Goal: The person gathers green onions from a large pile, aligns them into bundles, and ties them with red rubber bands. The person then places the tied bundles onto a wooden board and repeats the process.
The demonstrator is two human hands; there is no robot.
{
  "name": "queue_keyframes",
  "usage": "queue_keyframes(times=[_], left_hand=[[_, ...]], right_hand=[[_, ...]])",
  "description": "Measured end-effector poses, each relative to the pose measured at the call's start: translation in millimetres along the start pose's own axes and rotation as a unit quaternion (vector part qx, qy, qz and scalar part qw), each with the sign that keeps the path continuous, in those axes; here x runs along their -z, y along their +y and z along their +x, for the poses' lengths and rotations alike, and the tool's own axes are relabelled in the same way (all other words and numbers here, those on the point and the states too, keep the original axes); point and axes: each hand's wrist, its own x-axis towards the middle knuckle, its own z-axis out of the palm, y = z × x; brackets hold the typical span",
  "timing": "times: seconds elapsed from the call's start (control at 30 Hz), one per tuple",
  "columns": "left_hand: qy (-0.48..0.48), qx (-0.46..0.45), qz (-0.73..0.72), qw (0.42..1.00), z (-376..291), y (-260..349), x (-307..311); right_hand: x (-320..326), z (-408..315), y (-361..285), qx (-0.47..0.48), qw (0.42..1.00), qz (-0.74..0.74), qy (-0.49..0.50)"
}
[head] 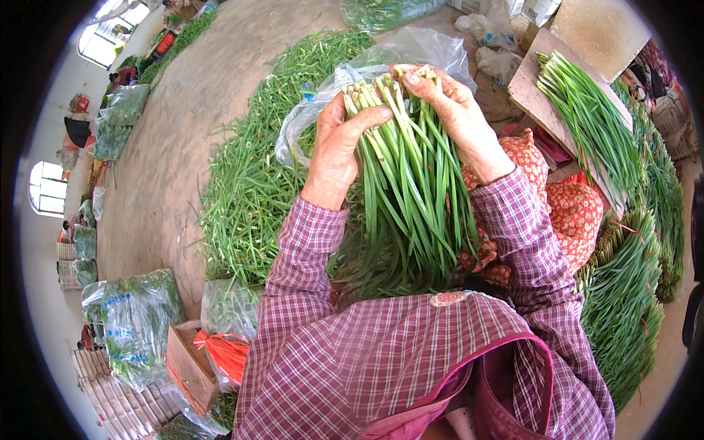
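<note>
Between my hands hangs a bunch of garlic chives (410,170), pale cut ends up and green leaves trailing down toward my lap. My left hand (344,140) grips the left side of the bunch, thumb across the stems just below the ends. On the other side, my right hand (448,107) pinches stems near their tops between thumb and fingers. A clear plastic bag (418,47) lies behind the hands, over a heap of loose chive leaves (247,181). The leaf tips in my lap are partly in shadow.
At the right, a board (528,85) carries a pile of chives (588,121); tied chive bundles (621,308) stack below it. To the lower left are a cardboard box (190,363), orange-red ties (225,352) and bagged greens (135,319). Other people sit along the far left wall.
</note>
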Motion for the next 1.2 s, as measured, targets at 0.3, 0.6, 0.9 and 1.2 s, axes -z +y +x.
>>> queue_keyframes(times=[0.3,0.6,0.9,1.2], left_hand=[[0.011,-0.006,0.034,0.999,-1.5,8.1,-6.1],[-0.063,-0.085,0.068,0.992,0.4,42.8,6.9],[0.092,-0.17,0.174,0.966,-10.2,153.3,131.2],[0.089,-0.214,0.509,0.829,-30.1,203.5,133.6]], right_hand=[[-2.0,13.3,5.1,0.091,0.984,-0.152,0.002],[22.9,38.5,-2.4,0.169,0.974,-0.117,0.098],[174.1,35.8,-76.2,0.226,0.899,-0.266,0.266],[93.3,31.2,-90.6,0.282,0.858,-0.389,0.184]])
